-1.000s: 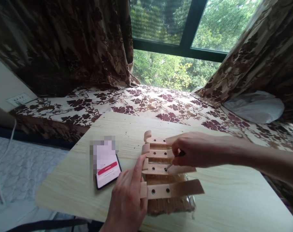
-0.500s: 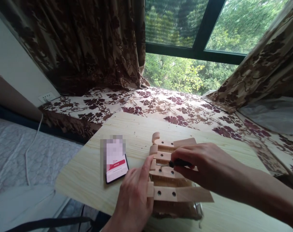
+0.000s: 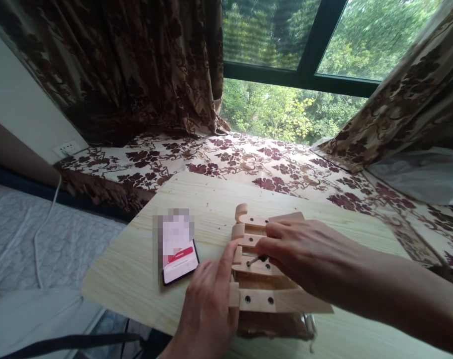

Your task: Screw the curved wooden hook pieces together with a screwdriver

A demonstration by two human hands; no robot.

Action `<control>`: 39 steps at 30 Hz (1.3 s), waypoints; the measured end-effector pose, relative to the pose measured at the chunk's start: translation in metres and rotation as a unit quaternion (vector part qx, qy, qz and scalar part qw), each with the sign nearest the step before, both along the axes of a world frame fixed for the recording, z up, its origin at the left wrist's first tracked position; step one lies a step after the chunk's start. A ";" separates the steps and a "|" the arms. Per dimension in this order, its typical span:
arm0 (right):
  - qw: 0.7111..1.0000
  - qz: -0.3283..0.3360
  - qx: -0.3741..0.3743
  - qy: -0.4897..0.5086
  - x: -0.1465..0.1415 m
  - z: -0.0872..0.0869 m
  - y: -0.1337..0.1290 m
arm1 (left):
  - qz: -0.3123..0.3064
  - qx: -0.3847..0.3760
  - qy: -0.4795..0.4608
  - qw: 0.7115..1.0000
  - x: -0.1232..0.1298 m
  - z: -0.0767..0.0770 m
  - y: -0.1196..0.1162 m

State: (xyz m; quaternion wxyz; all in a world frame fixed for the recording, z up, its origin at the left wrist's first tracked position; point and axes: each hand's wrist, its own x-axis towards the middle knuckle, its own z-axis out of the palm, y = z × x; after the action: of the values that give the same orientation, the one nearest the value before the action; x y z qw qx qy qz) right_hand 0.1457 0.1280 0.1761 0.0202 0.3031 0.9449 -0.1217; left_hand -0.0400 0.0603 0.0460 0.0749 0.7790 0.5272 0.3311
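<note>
Several pale wooden slats [image 3: 282, 300] lie side by side, with upright blocks or curled ends on the left and dark screws or holes in them. Under them is a brownish bundle in clear plastic [image 3: 275, 324]. My left hand [image 3: 207, 304] is closed around the left ends of the slats, its index finger pressed along one end block. In my right hand [image 3: 297, 244], the fingers close on a screwdriver [image 3: 254, 260]. Its metal shaft points down-left, and the tip meets the left screw spot of the third slat from the back. Most of the handle is hidden.
A phone [image 3: 179, 254] with a lit screen lies left of the slats on the light wooden table [image 3: 117, 279]. Small crumbs dot the table's far part. Beyond is a floral-covered window ledge [image 3: 249, 159]. A dark strap [image 3: 73, 341] crosses the lower left.
My right hand has turned and shifted slightly left, covering more of the handle. The screwdriver's shaft now slopes down to the third slat's left screw spot. My left hand keeps its hold.
</note>
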 end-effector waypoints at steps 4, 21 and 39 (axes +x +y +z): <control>0.998 0.046 0.025 -0.023 -0.008 -0.001 -0.001 | -0.001 0.019 0.003 1.000 0.001 -0.001 0.001; 0.987 0.084 0.108 -0.081 -0.026 0.008 0.000 | 0.000 0.024 0.000 1.000 0.002 -0.001 0.000; 0.989 0.070 0.069 -0.112 -0.027 0.010 0.004 | 0.011 0.026 0.002 1.000 0.004 0.001 0.000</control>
State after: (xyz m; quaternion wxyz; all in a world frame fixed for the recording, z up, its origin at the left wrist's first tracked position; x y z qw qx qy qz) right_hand 0.1185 0.1322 0.1861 0.1135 0.2483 0.9618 -0.0197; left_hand -0.0363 0.0607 0.0473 0.0499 0.7756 0.5268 0.3441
